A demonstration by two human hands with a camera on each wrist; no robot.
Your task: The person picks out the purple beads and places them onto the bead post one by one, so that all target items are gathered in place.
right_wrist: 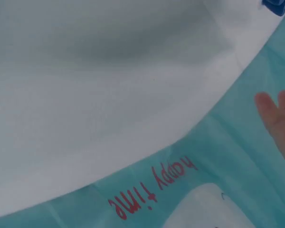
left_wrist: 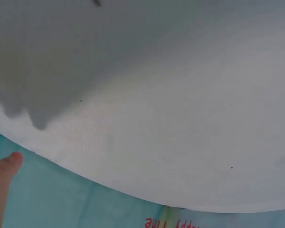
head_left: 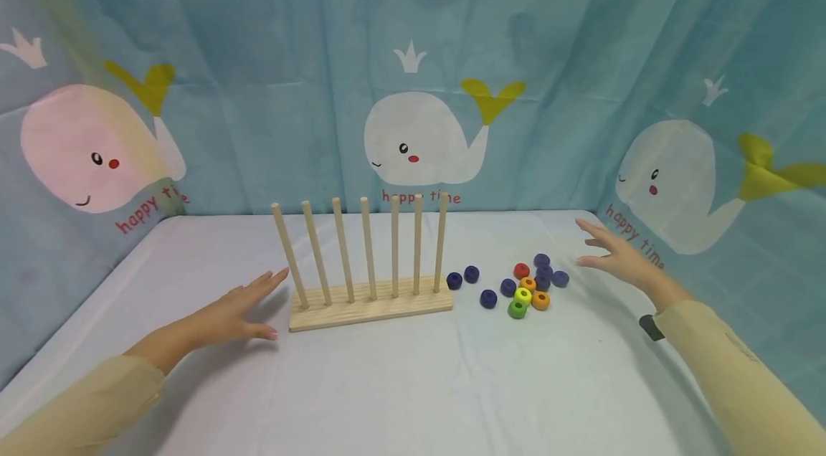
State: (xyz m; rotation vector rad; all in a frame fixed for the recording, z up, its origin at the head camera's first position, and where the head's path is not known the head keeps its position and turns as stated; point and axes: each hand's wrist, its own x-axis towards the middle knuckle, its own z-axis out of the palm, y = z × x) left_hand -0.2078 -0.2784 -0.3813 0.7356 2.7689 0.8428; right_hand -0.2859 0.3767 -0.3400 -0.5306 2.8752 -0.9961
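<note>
A wooden peg rack [head_left: 374, 311] with several upright bare dowels stands on the white table. My left hand [head_left: 229, 312] is just left of it, fingers extended, thumb apart, holding nothing. Right of the rack lies a loose group of beads: dark blue and purple ones [head_left: 488, 298], a red bead [head_left: 521, 270], orange beads [head_left: 540, 300], a yellow bead [head_left: 523, 296] and a green bead [head_left: 518, 309]. Beyond them on the right, my right hand [head_left: 619, 260] hovers with its fingers spread and nothing in it. Each wrist view catches only a few fingertips [left_wrist: 12, 161] [right_wrist: 268, 107].
A white cloth covers the table [head_left: 387, 384]. Blue curtains [head_left: 290, 83] printed with whales hang behind it and along both sides. At the right wrist there is a dark band [head_left: 651, 328]. A blue bead [right_wrist: 277, 5] shows at the right wrist view's top corner.
</note>
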